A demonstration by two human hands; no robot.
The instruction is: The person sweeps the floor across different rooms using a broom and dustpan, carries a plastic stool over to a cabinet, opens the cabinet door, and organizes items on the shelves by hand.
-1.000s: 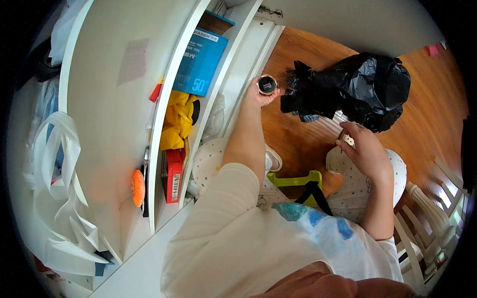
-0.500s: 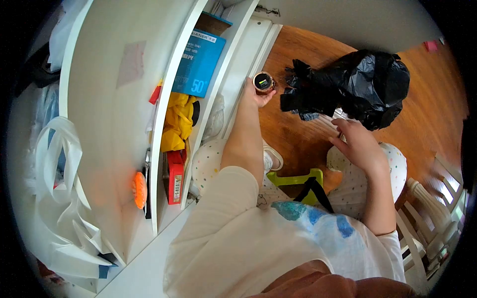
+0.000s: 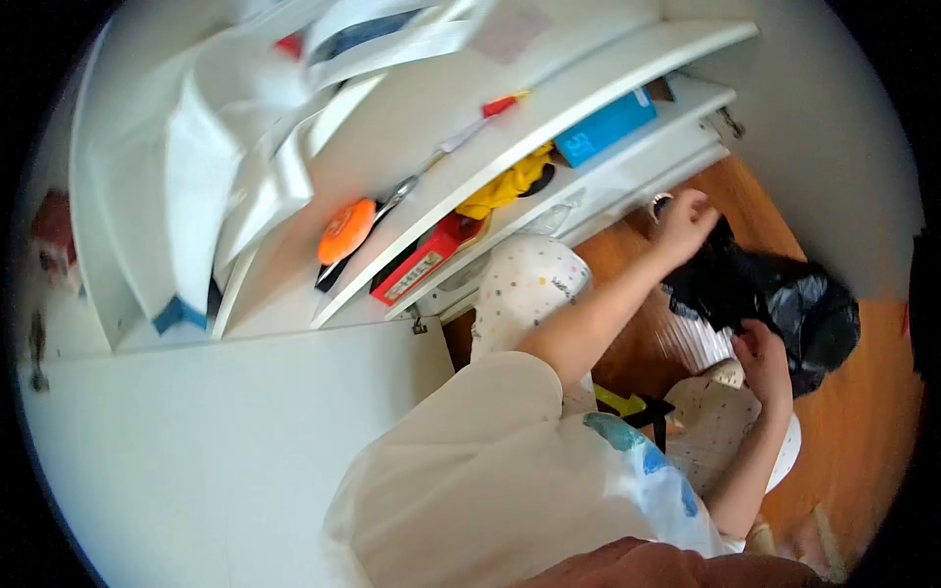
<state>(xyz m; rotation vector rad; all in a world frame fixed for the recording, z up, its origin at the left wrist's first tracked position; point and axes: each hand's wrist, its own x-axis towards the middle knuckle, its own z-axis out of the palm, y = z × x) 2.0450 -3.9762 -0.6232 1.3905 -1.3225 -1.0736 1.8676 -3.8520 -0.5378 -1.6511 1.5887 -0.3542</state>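
My left hand [image 3: 684, 230] is over the floor by the cupboard's base, its fingers loosely bent and blurred. A small round jar with a dark top [image 3: 660, 205] shows just beside this hand, partly covered by it and apart from the fingertips. A black plastic bag [image 3: 809, 304] lies crumpled on the floor, its gathered end reaching towards my left hand. My right hand [image 3: 765, 365] is at the near edge of the bag, with thumb and fingers closed on the plastic. Between the hands lies a whitish, shiny ribbed item [image 3: 701, 341].
Cupboard shelves hold a blue box [image 3: 605, 129], yellow cloth [image 3: 510, 184], a red box [image 3: 421, 263] and an orange item [image 3: 346, 232]. A white bag [image 3: 211, 147] hangs at upper left. A white door panel [image 3: 235, 441] stands open below. A lime-green frame [image 3: 619, 402] is between my legs.
My view has swung left, showing more of the cupboard. My left hand has come off the jar and moved towards the bag. My right hand stays beside the bag.
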